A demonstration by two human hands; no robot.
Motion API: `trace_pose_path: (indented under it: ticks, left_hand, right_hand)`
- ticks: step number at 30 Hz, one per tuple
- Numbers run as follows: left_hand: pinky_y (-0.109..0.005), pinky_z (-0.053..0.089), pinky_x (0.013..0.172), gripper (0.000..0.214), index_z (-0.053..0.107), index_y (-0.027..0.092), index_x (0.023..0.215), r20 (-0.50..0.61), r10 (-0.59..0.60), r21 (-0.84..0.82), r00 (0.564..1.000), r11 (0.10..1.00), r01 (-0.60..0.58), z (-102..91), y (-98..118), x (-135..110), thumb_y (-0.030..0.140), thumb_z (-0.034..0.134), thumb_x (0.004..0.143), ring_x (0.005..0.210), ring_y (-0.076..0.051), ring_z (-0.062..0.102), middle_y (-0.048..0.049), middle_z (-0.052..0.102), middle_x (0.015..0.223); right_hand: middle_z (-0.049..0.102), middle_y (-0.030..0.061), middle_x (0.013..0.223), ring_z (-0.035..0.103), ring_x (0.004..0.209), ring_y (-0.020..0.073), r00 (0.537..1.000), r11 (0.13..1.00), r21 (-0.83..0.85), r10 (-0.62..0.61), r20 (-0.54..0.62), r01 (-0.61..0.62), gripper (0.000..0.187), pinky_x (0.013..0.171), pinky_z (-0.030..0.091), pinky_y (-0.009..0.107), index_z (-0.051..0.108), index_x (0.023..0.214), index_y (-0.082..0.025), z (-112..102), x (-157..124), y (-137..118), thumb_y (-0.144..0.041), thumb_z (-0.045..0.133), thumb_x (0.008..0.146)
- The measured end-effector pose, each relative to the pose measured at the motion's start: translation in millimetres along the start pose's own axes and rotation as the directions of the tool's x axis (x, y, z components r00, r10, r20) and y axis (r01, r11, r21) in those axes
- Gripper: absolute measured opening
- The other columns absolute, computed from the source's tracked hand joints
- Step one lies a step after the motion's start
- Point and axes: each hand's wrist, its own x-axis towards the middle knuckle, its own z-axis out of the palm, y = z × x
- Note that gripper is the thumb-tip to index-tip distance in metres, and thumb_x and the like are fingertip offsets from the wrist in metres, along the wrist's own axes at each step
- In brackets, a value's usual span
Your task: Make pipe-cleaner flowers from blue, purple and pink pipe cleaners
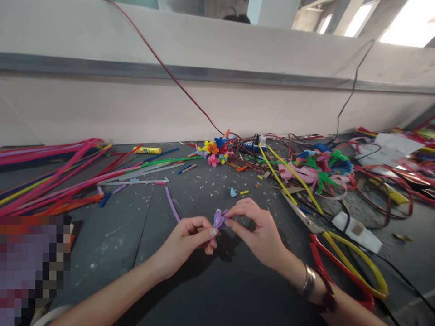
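A small purple pipe-cleaner flower point(219, 218) with looped petals is held between my two hands over the dark table. My left hand point(193, 235) pinches it from the left between thumb and fingers. From the right, the thumb and fingertips of my right hand point(256, 228) close on one of its petals. A straight purple pipe cleaner point(172, 204) sticks out up and left behind my left hand; whether it joins the flower is hidden. Beyond my hands lie a light-blue scrap point(233, 192) and a short yellow piece point(244, 192).
Large scissors with red and yellow handles point(353, 267) lie right of my right forearm. Long pipe cleaners point(68, 176) spread across the left. At the back are colourful finished flowers point(214, 151), a yellow glue stick point(147, 150) and tangled cables point(244, 163). A white wall point(170, 108) bounds the table.
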Motion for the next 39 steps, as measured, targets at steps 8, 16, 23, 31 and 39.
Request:
trace_pose_path:
  ticks: [8, 16, 23, 31, 39]
  left_hand:
    - [-0.016, 0.036, 0.051, 0.018, 0.059, 0.011, 0.063, 0.049, -0.078, -0.125, 0.996, 0.989, 0.084, 0.2, 3.7, -0.9, 0.022, 0.064, 0.075, 0.049, -0.005, 0.049, 0.0017, 0.059, 0.057]
    - [-0.016, 0.037, 0.051, 0.015, 0.06, 0.011, 0.064, 0.078, -0.078, -0.134, 0.994, 0.987, 0.088, -3.8, 2.3, -0.5, 0.022, 0.065, 0.074, 0.049, -0.005, 0.05, 0.0013, 0.059, 0.057]
    - [-0.016, 0.038, 0.05, 0.015, 0.061, 0.011, 0.062, 0.099, -0.079, -0.159, 0.992, 0.983, 0.094, -4.8, 2.2, -0.2, 0.02, 0.066, 0.073, 0.048, -0.005, 0.05, 0.0009, 0.06, 0.055]
    - [-0.016, 0.038, 0.049, 0.013, 0.063, 0.01, 0.064, 0.139, -0.11, -0.143, 0.984, 0.981, 0.13, -7.7, -1.0, 0.2, 0.019, 0.068, 0.071, 0.047, -0.005, 0.05, 0.0002, 0.06, 0.054]
    - [-0.014, 0.035, 0.046, 0.015, 0.063, 0.01, 0.063, 0.134, -0.105, -0.236, 0.985, 0.962, 0.134, -8.6, 2.4, 0.6, 0.022, 0.07, 0.069, 0.045, -0.003, 0.046, 0.0012, 0.057, 0.053]
  right_hand:
    - [0.064, 0.0012, 0.079, 0.055, 0.081, 0.0151, 0.995, 0.997, 0.053, -0.057, 0.078, 0.053, 0.007, 0.076, 0.045, 0.031, 0.066, 0.078, -0.022, -5.9, 3.3, 1.2, -0.017, 0.061, 0.077]
    - [0.064, 0.0031, 0.086, 0.058, 0.081, 0.0142, 0.997, 0.992, 0.121, -0.044, 0.059, 0.036, 0.018, 0.074, 0.047, 0.028, 0.065, 0.091, -0.022, -4.2, 0.6, 1.4, -0.018, 0.065, 0.073]
    - [0.063, 0.0018, 0.079, 0.059, 0.073, 0.0123, 0.998, 0.99, 0.141, -0.026, 0.05, 0.019, 0.006, 0.067, 0.047, 0.025, 0.064, 0.079, -0.02, -2.3, 0.2, 0.0, -0.016, 0.061, 0.075]
    - [0.064, 0.0023, 0.076, 0.059, 0.071, 0.0117, 0.997, 0.992, 0.128, 0.004, 0.074, -0.014, 0.005, 0.066, 0.047, 0.024, 0.064, 0.077, -0.018, -2.3, -0.5, -1.3, -0.015, 0.06, 0.076]
    - [0.066, 0.003, 0.082, 0.061, 0.074, 0.0129, 0.997, 0.982, 0.187, 0.003, 0.075, -0.017, 0.014, 0.066, 0.049, 0.024, 0.066, 0.086, -0.019, -5.0, 0.3, -1.7, -0.016, 0.065, 0.072]
